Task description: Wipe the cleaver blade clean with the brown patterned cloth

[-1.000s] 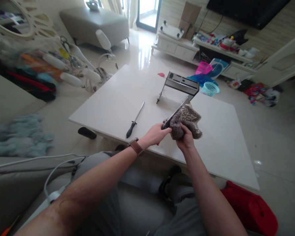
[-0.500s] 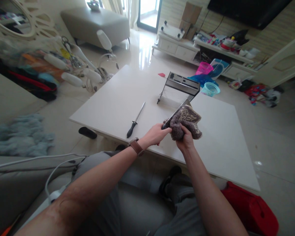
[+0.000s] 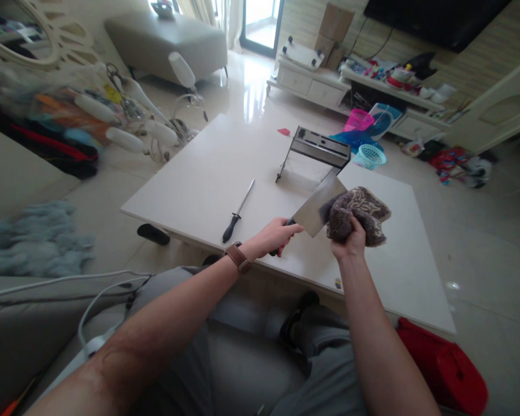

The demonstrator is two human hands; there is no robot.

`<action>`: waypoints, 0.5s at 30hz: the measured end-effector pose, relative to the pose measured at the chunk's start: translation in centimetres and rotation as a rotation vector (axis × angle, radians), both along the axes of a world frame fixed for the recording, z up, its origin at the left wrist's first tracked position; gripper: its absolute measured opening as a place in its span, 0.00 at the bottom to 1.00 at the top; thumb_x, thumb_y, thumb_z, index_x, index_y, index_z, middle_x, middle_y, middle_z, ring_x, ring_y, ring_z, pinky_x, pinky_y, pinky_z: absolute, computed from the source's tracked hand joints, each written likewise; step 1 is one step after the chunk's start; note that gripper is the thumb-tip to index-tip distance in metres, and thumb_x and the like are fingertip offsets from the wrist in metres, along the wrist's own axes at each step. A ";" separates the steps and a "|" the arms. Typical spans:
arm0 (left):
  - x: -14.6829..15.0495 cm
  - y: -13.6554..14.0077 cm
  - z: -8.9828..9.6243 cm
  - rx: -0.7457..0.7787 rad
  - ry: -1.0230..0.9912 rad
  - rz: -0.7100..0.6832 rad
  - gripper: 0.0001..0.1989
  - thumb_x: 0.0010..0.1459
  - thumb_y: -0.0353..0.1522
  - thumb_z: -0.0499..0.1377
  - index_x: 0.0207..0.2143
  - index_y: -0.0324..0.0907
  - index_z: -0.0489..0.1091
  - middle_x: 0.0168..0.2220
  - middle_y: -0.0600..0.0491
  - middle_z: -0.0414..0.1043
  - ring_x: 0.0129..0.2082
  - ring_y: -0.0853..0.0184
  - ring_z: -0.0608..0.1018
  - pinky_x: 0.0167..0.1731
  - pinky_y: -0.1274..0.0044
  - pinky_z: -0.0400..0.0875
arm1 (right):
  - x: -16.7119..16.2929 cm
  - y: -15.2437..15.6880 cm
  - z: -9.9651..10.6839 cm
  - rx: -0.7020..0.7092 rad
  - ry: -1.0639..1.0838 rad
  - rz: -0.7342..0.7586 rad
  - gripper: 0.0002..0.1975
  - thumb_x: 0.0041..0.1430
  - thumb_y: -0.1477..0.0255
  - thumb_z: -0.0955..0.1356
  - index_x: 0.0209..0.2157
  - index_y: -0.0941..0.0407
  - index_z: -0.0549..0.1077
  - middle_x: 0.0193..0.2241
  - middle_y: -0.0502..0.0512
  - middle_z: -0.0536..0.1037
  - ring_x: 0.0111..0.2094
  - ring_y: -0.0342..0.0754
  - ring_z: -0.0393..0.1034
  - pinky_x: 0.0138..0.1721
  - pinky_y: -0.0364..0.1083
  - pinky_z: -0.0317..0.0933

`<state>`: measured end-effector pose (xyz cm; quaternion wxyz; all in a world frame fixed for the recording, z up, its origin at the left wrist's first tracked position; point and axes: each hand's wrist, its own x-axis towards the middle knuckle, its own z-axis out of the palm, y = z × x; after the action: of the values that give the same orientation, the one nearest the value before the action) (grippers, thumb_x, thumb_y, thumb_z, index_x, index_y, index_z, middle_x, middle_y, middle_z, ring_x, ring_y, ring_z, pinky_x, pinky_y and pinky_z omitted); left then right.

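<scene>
My left hand (image 3: 277, 236) is closed round the black handle of a cleaver (image 3: 318, 205). The broad steel blade points up and to the right above the table. Bunched in my right hand (image 3: 351, 240) is a brown and cream patterned cloth (image 3: 361, 211). It lies against the far end of the blade and hides part of that edge. A honing steel (image 3: 238, 212) with a black handle rests on the white table (image 3: 177, 179), left of my hands. Behind the blade stands a slotted metal knife rack (image 3: 320, 144).
A small red piece (image 3: 283, 132) lies near the table's back edge. Baskets, one pink (image 3: 357, 120) and one light blue (image 3: 370, 156), stand beyond the table. A red stool-like object (image 3: 442, 364) is at the front right. Lamp arms (image 3: 160, 133) stand off to the left.
My right hand has moved right with the cloth, along the blade toward its far end. The cleaver has turned, so its broad flat side now shows. My left hand has stayed nearly in place.
</scene>
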<state>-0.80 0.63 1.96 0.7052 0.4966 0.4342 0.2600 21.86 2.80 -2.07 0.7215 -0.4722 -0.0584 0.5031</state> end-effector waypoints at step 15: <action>-1.1 1.5 -0.5 0.039 -0.235 0.322 0.12 0.58 0.33 0.64 0.28 0.43 0.62 0.15 0.63 0.59 0.11 0.76 0.62 0.12 0.82 0.60 | -2.1 -2.1 1.8 0.230 0.187 0.301 0.17 0.54 0.64 0.72 0.46 0.50 0.78 0.46 0.50 0.83 0.51 0.52 0.76 0.52 0.55 0.71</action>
<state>-1.90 2.13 1.44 0.6906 0.4006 0.4174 0.4340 19.77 0.68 -0.30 0.6896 -0.3241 -0.1182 0.6367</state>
